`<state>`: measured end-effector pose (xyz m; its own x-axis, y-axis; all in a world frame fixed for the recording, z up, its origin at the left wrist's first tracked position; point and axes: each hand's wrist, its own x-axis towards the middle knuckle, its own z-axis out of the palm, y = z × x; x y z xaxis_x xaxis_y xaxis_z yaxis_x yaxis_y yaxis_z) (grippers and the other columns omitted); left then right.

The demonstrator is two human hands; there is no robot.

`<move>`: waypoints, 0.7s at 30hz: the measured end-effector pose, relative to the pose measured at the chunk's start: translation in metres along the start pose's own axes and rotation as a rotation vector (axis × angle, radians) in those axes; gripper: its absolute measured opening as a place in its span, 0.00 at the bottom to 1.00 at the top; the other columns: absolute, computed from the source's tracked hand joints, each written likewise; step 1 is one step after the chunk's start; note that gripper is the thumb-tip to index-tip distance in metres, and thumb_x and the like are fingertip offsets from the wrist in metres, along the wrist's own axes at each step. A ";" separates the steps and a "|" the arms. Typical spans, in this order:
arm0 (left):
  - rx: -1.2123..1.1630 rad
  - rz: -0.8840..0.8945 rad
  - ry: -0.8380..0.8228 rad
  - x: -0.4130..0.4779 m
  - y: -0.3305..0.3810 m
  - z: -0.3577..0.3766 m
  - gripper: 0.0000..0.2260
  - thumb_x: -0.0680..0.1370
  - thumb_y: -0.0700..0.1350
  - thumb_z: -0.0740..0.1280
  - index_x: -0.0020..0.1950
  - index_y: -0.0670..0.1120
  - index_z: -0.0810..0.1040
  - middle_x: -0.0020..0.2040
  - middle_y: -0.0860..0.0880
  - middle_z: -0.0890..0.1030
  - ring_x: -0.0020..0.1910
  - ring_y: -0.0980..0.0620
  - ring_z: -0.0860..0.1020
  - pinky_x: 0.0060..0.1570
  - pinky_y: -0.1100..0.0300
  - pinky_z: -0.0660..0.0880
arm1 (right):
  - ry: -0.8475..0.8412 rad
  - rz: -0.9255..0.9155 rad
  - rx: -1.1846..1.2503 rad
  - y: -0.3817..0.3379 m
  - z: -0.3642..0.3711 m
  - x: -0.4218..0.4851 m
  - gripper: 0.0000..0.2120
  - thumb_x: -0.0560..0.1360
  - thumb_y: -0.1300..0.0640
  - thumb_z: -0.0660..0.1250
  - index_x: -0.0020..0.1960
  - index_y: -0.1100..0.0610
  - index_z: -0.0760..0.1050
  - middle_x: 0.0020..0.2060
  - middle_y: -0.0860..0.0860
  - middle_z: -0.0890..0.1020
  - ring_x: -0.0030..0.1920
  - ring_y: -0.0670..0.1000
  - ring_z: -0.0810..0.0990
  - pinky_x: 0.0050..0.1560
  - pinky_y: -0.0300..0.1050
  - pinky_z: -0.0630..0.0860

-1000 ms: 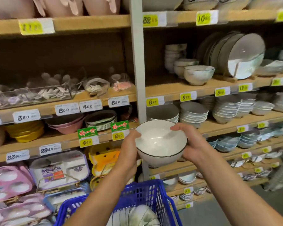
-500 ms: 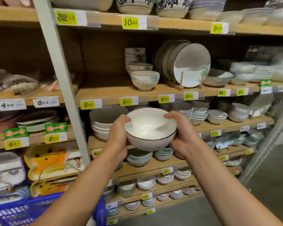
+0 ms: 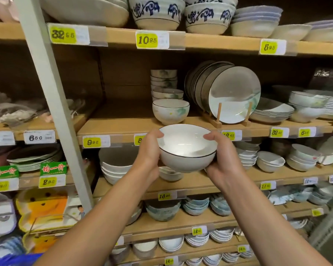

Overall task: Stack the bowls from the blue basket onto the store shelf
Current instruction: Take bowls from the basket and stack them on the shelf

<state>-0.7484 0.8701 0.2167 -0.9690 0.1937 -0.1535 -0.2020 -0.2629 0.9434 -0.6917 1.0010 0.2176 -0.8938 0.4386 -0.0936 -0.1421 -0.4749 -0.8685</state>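
Right now you hold one white bowl (image 3: 187, 150) with a thin dark rim between both hands. It is in the air in front of the store shelf (image 3: 119, 122), mouth up and tipped a little toward you. Your left hand (image 3: 147, 156) is clamped on the bowl's left side, thumb hooked over the rim and fingers curled against the outer wall. Your right hand (image 3: 224, 162) grips the opposite side the same way, thumb on the rim and fingers underneath. Neither hand touches the other; the bowl sits between them.

From the head view the bowl overlaps the front edge of the middle board and hides part of a yellow price tag (image 3: 139, 139). It touches nothing on the shelf.

Just above the bowl's far rim, a patterned bowl (image 3: 170, 111) with the same dark rim stands on that board near its front edge. Behind it rises a stack of similar bowls (image 3: 163, 81). To the right of these, dark-rimmed plates (image 3: 235, 95) stand on edge in a wooden rack (image 3: 219, 114).

On the board below, low piles of white bowls (image 3: 114, 166) sit to the left of your left wrist. A grey upright post (image 3: 46, 93) runs up the shelving well to the left. At the lower left corner a blurred strip of the blue basket (image 3: 12, 259) shows — too little to tell what it holds.
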 end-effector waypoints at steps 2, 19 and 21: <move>-0.002 0.003 0.000 0.015 0.006 0.004 0.10 0.74 0.47 0.60 0.52 0.46 0.76 0.45 0.45 0.80 0.43 0.46 0.78 0.28 0.61 0.72 | -0.029 -0.029 0.018 -0.003 0.005 0.014 0.13 0.71 0.61 0.62 0.53 0.57 0.79 0.53 0.57 0.84 0.57 0.60 0.80 0.59 0.56 0.75; 0.027 0.021 -0.221 0.065 0.072 0.027 0.18 0.74 0.48 0.62 0.63 0.48 0.77 0.59 0.41 0.80 0.59 0.38 0.77 0.41 0.39 0.79 | -0.457 0.277 -0.078 -0.077 0.025 0.127 0.27 0.63 0.61 0.59 0.61 0.57 0.78 0.55 0.58 0.80 0.46 0.60 0.80 0.35 0.47 0.80; 0.016 0.034 -0.186 0.065 0.074 0.031 0.18 0.73 0.47 0.61 0.62 0.48 0.77 0.58 0.41 0.80 0.58 0.38 0.78 0.39 0.41 0.79 | -0.506 0.287 -0.094 -0.082 0.028 0.137 0.28 0.62 0.61 0.60 0.63 0.58 0.77 0.57 0.59 0.79 0.47 0.61 0.79 0.36 0.47 0.81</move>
<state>-0.8216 0.8926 0.2856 -0.9318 0.3570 -0.0659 -0.1659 -0.2574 0.9520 -0.8140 1.0786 0.2891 -0.9861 -0.1272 -0.1069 0.1528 -0.4408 -0.8845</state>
